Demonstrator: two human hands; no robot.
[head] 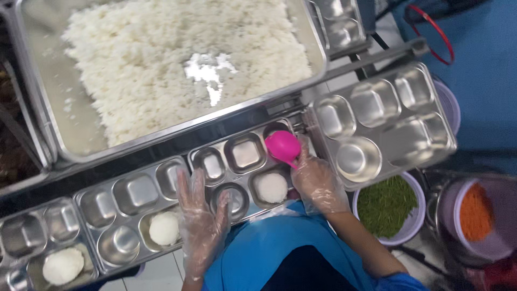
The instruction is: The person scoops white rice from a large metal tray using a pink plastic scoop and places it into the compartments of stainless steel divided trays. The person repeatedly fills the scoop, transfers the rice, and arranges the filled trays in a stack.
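My right hand [318,180], in a thin clear glove, has its fingers wrapped tight round the handle of a pink scoop [283,145], whose bowl is turned down over the top corner of the middle steel tray [207,156]. A round mound of rice [271,187] already sits in that tray's lower right compartment, just beside my knuckles. My left hand [200,221], gloved too, lies flat with the fingers spread wide on the seam between this tray and the next tray to the left [107,202], gripping nothing.

To do this well I judge that the flat hand should pin both trays so neither slides on the counter, and the scoop should be packed firm and tipped squarely into the large compartment (a loose scoop would crumble). The big pan of rice [177,59] lies just above.

I cannot see inside the scoop, so whether it is full is unclear. The leftmost tray [32,237] is cut off by the edge, as are the bowl of green shreds [386,207] and the bowl of orange shreds [476,213] at right.
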